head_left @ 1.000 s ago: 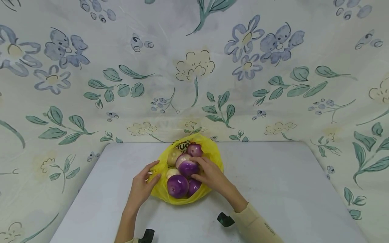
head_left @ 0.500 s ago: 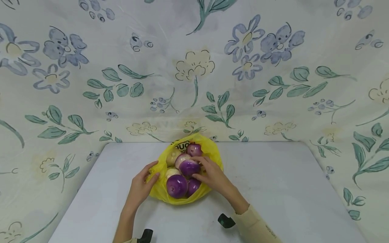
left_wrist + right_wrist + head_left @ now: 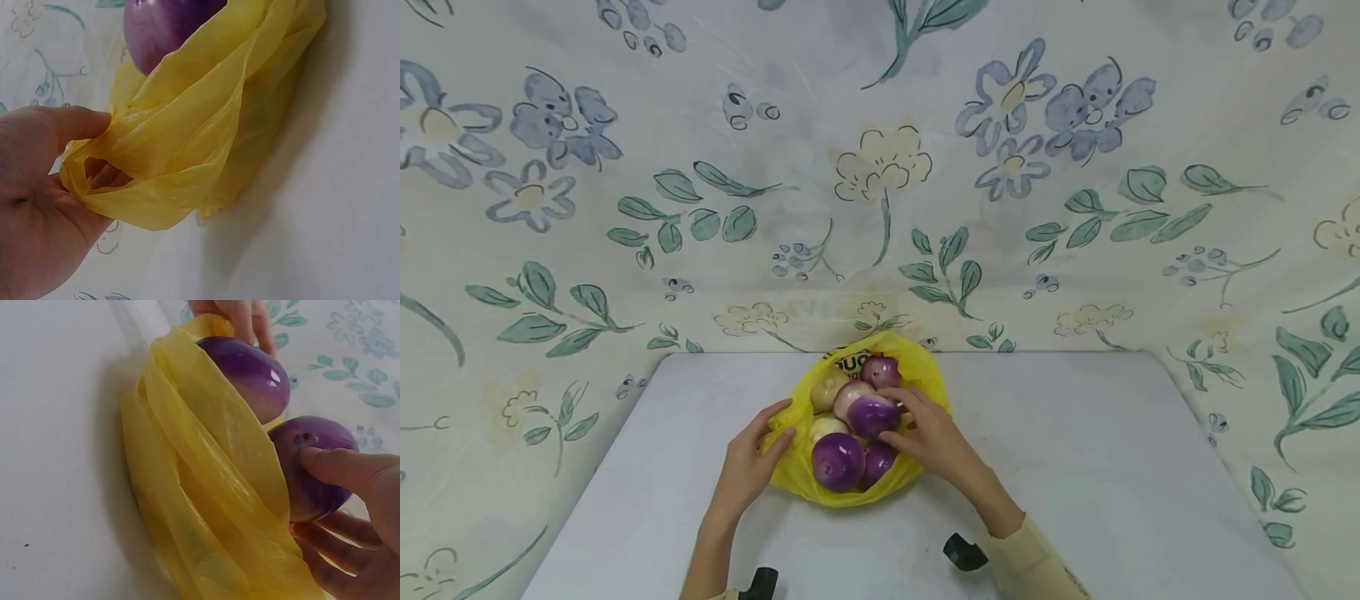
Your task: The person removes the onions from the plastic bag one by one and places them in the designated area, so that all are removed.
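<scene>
A yellow plastic bag (image 3: 928, 367) stands open-mouthed on the white table, filled with several purple-and-white turnips. My left hand (image 3: 747, 462) pinches the bag's left rim; in the left wrist view the thumb lies against the plastic and the fingers go behind it. With thumb and fingertips, my right hand (image 3: 936, 437) holds a purple-topped turnip (image 3: 874, 417) above the others at the bag's right side. Its thumb presses the skin near a small dark spot in the right wrist view. Another purple turnip (image 3: 838, 461) sits at the front of the bag.
The white table (image 3: 1075, 467) reaches out on both sides of the bag. Behind it hangs a flower-patterned cloth (image 3: 880, 275). A black device (image 3: 964, 552) is by the right wrist, and another black device (image 3: 762, 583) is by the left.
My right hand has shifted slightly to the right, and the turnip it holds has moved right with it. The left hand stays on the bag's rim.
</scene>
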Demonstrator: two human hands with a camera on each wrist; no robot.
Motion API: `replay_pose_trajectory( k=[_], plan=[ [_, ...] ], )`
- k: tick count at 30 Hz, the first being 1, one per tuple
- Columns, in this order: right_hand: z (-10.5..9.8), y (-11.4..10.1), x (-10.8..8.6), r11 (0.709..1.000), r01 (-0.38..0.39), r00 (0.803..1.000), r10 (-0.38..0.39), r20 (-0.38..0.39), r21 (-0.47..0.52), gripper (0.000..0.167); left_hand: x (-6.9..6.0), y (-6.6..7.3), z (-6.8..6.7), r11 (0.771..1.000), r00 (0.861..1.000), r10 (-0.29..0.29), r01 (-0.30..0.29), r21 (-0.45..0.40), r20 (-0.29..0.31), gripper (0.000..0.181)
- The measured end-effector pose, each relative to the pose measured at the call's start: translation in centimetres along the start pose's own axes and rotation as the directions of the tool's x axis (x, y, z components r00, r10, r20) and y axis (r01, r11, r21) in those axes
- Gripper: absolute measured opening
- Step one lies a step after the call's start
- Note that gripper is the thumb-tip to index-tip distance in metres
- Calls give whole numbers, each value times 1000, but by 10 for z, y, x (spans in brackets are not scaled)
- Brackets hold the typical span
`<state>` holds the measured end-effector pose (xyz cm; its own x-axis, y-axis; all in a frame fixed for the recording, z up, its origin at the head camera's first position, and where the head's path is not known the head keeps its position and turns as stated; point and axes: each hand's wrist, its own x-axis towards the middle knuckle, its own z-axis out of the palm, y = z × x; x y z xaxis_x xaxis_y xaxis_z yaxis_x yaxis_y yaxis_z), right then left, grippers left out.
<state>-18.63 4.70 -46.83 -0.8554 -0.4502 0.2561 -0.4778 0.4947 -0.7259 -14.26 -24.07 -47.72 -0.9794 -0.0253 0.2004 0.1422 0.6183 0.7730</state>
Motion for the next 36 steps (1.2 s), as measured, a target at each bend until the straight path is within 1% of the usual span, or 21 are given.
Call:
replay_pose_trajectory(
  k=[4,6,11,15,22,26,29,33,36],
  plan=[
    [-4,0,-2,1000,-8,1000,8,-2,-8,57,-1,-1,1,1000,1000,10,-10,6,-5,41],
    [-6,0,-2,1000,1,1000,-1,-8,-14,57,-2,-2,1,1000,1000,10,-10,10,-6,40],
    [-11,1,-6,1000,18,999,-18,-40,-7,57,-2,-1,0,1000,1000,-6,6,20,5,41],
    [-15,3,-10,1000,16,998,-16,-57,7,58,-2,0,0,1000,1000,-19,19,19,12,40],
    [-22,10,-18,999,28,994,-26,-106,18,57,-3,-1,1,1000,1000,-7,7,17,3,39],
    [-27,14,-23,1000,-11,993,11,-116,4,57,-4,-1,1,999,1000,-16,16,31,8,39],
    [-31,16,-25,999,-32,991,31,-131,-1,58,-4,-1,1,999,1000,-11,11,41,7,39],
    [-37,21,-29,1000,-19,988,18,-152,-8,58,-3,0,1,999,1000,-3,3,36,1,39],
    [-41,25,-32,1000,-12,987,11,-161,-9,58,-3,1,1,1000,1000,-9,9,27,3,39]
  ],
)
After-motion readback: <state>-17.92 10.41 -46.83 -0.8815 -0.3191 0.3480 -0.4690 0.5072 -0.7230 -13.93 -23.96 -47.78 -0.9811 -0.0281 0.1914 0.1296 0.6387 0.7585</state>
